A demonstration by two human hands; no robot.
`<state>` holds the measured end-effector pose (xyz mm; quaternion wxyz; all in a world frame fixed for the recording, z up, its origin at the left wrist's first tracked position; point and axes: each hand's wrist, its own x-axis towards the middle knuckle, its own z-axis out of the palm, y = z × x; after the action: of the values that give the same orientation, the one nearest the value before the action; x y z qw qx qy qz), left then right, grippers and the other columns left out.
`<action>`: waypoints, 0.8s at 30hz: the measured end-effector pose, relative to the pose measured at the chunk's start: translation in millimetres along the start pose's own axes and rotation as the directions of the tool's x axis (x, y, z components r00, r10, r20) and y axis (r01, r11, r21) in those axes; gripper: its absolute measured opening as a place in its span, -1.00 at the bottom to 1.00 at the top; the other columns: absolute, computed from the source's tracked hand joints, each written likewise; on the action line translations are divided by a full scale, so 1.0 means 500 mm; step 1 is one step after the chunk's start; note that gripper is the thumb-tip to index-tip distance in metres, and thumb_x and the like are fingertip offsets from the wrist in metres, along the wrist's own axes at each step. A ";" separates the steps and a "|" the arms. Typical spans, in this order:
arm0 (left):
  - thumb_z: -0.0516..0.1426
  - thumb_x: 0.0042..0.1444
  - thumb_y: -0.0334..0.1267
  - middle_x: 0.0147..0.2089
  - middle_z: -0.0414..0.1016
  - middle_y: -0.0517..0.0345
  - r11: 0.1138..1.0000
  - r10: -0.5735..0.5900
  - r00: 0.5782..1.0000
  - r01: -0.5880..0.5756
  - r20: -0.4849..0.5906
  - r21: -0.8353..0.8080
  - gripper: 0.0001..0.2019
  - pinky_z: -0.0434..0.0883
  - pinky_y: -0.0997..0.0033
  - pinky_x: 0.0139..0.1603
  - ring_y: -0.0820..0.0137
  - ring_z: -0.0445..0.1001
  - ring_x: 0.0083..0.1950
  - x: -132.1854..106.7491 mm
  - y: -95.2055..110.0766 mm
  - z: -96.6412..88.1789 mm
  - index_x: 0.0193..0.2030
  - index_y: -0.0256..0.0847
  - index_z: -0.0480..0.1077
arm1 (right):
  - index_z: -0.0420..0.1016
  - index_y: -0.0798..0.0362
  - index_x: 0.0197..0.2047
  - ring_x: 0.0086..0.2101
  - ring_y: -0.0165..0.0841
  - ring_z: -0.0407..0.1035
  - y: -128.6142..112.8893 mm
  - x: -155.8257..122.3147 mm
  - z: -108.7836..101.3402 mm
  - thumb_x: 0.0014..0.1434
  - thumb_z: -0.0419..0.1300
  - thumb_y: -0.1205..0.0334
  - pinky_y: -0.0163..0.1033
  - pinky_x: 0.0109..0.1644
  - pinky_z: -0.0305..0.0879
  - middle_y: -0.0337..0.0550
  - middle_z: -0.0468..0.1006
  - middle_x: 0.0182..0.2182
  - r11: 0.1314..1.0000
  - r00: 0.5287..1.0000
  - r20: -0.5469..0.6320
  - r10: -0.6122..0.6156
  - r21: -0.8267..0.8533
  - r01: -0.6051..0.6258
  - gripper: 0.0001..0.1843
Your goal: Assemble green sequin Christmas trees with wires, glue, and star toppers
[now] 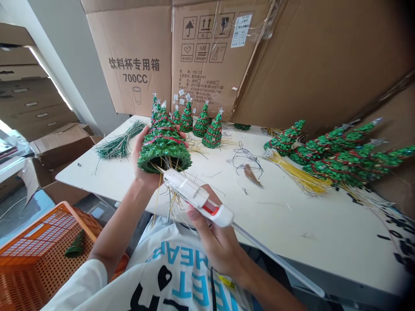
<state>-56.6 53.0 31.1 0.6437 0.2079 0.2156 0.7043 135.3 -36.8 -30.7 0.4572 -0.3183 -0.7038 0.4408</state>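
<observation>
My left hand (145,172) is wrapped round a small green Christmas tree (165,140) with red garland, tilted so that its hollow base faces me. Yellow and white wires (175,198) hang out of that base. In my right hand (217,229) is a white hot glue gun (191,190), a long glue stick (279,259) sticking out of its back. The nozzle points into the tree's hollow base; whether it touches the inside cannot be made out.
Several small trees (212,129) stand at the table's back, and more lie at the right (350,160). Green wires (118,142), yellow wires (296,172) and a dark wire tangle (246,157) rest on the white table (259,224). Cardboard boxes (139,34) rise behind. An orange crate (48,255) holds a tree.
</observation>
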 end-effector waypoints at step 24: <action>0.04 0.43 0.12 -0.02 0.76 -0.18 0.996 -0.037 0.996 0.030 0.081 0.087 -0.52 0.75 -0.09 0.07 -0.14 0.72 0.22 -0.007 -0.033 0.014 0.15 -0.11 0.63 | 0.48 -0.09 -0.02 -0.15 -0.20 0.48 -0.006 0.002 0.005 0.61 0.12 0.00 -0.11 0.01 0.43 -0.18 0.54 -0.20 0.995 0.997 -0.067 0.028 -0.096 -0.034 -0.78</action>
<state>-38.9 51.0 27.2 0.6541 0.2607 0.2225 0.6744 132.4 -38.2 -28.2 0.4571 -0.3653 -0.7039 0.4027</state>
